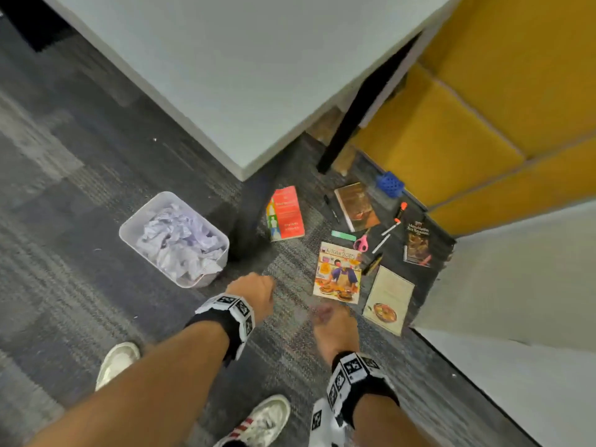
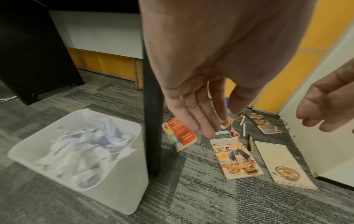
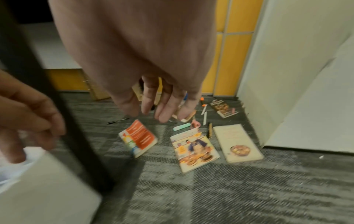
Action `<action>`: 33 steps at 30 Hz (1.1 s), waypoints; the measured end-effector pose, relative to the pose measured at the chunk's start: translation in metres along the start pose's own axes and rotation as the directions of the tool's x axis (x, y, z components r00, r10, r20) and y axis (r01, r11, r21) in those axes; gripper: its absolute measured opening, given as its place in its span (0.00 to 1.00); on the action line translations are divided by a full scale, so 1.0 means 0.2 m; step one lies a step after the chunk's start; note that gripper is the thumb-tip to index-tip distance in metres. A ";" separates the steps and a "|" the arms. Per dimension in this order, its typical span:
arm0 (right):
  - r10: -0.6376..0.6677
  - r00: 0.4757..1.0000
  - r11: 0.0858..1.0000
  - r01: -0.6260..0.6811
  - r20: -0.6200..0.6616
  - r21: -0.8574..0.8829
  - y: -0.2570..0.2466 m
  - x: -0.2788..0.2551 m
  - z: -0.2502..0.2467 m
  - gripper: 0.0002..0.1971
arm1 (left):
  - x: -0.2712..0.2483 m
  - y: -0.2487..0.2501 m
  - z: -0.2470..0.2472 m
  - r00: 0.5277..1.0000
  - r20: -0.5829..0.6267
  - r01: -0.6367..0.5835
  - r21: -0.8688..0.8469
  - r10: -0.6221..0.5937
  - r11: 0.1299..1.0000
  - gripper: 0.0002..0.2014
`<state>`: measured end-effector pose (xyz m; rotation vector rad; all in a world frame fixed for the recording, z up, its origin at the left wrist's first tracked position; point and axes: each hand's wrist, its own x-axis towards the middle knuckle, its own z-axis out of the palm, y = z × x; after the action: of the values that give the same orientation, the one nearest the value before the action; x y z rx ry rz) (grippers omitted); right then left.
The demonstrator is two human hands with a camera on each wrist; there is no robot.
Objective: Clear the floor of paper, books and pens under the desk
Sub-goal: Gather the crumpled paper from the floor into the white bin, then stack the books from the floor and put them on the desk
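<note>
Both hands hang empty above the carpet. My left hand (image 1: 254, 293) (image 2: 199, 118) has straight, relaxed fingers beside the white bin (image 1: 138, 221) (image 2: 122, 189) full of crumpled paper (image 1: 175, 241). My right hand (image 1: 332, 319) (image 3: 161, 106) hangs loose just short of the books. On the floor lie a red book (image 1: 286, 212) (image 3: 140, 136), a Kitchen Secrets cookbook (image 1: 338, 274) (image 2: 234, 157), a cream cookbook (image 1: 388, 300) (image 3: 236, 142), a brown book (image 1: 356, 206) and a dark book (image 1: 417, 241). Between them are a black pen (image 1: 331, 209), white markers (image 1: 391, 226), a black-and-gold pen (image 1: 372, 262), pink scissors (image 1: 362, 242) and a green eraser (image 1: 343, 235).
The white desk top (image 1: 251, 66) overhangs the floor, with a black leg (image 1: 351, 117) (image 2: 152, 121) near the red book. Yellow panels (image 1: 483, 91) and a white wall (image 1: 516, 279) close off the right side. A blue mesh holder (image 1: 390, 183) sits at the back. My shoes (image 1: 117, 362) stand below.
</note>
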<state>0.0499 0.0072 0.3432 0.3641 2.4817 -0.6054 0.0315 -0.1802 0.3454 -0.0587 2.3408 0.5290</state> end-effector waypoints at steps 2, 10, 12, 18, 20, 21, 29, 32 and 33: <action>0.049 0.998 0.998 -0.050 0.024 0.027 0.18 0.07 -0.13 0.09 | 0.07 0.19 0.04 1.000 0.023 -0.021 0.040 0.020 0.999 0.12; 0.125 0.990 0.991 -0.127 0.061 0.031 0.64 0.45 -0.52 0.12 | 0.49 0.75 0.17 0.991 0.069 -0.122 0.079 0.116 0.989 0.12; 0.149 0.987 0.988 -0.151 0.066 0.037 0.73 0.56 -0.58 0.09 | 0.61 0.84 0.21 0.988 0.102 -0.123 0.087 0.114 0.989 0.11; 0.187 0.982 0.980 -0.187 -0.004 0.073 1.11 1.20 -0.45 0.06 | 1.26 0.94 0.43 0.986 0.112 -0.133 0.098 0.122 0.986 0.12; 0.182 0.983 0.983 -0.182 0.020 0.000 1.27 1.42 -0.31 0.11 | 1.51 0.88 0.60 0.988 0.124 -0.114 0.144 0.096 0.983 0.14; 0.180 0.983 0.983 -0.179 0.033 -0.038 1.36 1.51 -0.24 0.13 | 1.63 0.84 0.69 0.990 0.122 -0.085 0.163 0.065 0.983 0.15; 0.507 0.850 0.850 -0.521 -0.145 -0.080 1.95 2.14 0.14 0.49 | 2.39 0.63 1.14 0.957 -0.188 0.238 0.063 -0.223 0.969 0.52; 0.670 0.732 0.738 -0.675 -0.124 -0.004 2.03 2.23 0.20 0.65 | 2.54 0.60 1.17 0.933 -0.239 0.271 -0.029 -0.270 0.962 0.59; 0.696 0.711 0.715 -0.699 -0.097 0.011 2.05 2.24 0.21 0.69 | 2.55 0.60 1.16 0.924 -0.247 0.286 -0.057 -0.291 0.957 0.62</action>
<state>-0.1406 0.3957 -0.0837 1.2767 2.1760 -0.2274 -0.2163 0.0748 -0.1049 -0.5008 2.5132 0.4156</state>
